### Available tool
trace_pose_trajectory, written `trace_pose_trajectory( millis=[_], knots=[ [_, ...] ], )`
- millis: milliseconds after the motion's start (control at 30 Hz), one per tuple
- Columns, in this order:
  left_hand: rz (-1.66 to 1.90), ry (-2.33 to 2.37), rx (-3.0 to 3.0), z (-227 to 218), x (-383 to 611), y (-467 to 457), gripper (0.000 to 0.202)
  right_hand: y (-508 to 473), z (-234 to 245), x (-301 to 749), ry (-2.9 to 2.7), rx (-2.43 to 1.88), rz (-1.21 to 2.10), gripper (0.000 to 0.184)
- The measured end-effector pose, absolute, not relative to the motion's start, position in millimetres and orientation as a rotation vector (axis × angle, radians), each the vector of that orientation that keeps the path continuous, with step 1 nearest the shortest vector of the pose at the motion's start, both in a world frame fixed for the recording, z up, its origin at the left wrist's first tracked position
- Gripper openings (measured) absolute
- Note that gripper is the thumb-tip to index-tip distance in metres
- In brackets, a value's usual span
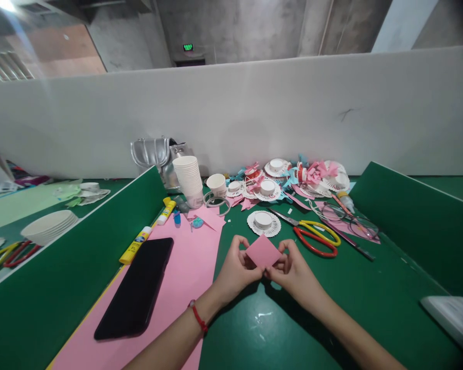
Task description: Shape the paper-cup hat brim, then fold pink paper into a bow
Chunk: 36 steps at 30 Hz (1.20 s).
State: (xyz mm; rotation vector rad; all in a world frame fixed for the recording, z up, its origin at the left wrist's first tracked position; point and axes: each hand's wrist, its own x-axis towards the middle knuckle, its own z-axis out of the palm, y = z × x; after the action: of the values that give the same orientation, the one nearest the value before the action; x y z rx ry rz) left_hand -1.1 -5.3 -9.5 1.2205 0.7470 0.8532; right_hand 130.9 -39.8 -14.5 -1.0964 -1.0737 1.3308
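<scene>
A small square of pink paper (263, 251) is held up between both hands, one corner pointing away from me. My left hand (237, 264) pinches its left side and near corner between thumb and fingers. On the other side my right hand (291, 267) grips the right edge, its thumb near the same lower corner. Just beyond the paper lies a white paper piece (264, 222) with a fringed rim and raised round middle. Scissors (316, 237) with red and yellow handles rest to the right of it, blades toward the left.
At left, a black phone (139, 288) lies on a pink sheet (189, 262), beside glue sticks (136, 245). Stacked paper cups (189, 177), a silver bag (152, 153) and a pile of paper crafts (316, 177) stand at the back. Glasses (360, 226) lie right. Green dividers (428, 216) flank the desk.
</scene>
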Motion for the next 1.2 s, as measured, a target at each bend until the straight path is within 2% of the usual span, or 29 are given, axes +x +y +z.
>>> trace_pose_trajectory(
  millis=[433,767,1200],
  knots=[
    [0.894,0.704,1.082,-4.5,-0.9,-3.5,0.049,-39.9,-11.3,132.8,-1.042,-1.094,1.332,0.043],
    [0.833,0.696,1.159,-6.2,-3.2,-7.0,0.045,-40.3,-14.0,130.0,-1.1,-1.142,1.307,0.04],
    [0.884,0.7,1.063,-6.0,-0.5,-4.7,0.051,-38.3,-12.3,136.9,-1.073,-1.106,1.368,0.044]
  ],
)
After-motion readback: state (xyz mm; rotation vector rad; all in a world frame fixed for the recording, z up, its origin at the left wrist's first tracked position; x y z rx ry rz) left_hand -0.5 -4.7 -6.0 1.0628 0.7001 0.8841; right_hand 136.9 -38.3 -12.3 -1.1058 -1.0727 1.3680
